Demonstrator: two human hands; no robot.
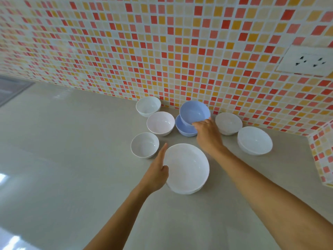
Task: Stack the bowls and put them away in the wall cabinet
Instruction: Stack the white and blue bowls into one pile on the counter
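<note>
My right hand (207, 136) grips the near rim of a blue bowl (194, 111), tilted and held just above a second blue bowl (183, 129) on the counter. My left hand (157, 170) holds the left edge of a large white bowl (187, 168), forefinger stretched out. Around them stand a pale pink bowl (160, 123), two small white bowls (148, 106) (144, 145), a greyish bowl (228, 123) and a wide white bowl (255, 140). The wall cabinet is out of view.
The bowls stand on a light grey counter (72, 150) against a wall of orange, red and cream mosaic tiles (162, 42). A white wall socket (310, 61) sits at the upper right. A tiled side wall (322, 154) closes the counter on the right.
</note>
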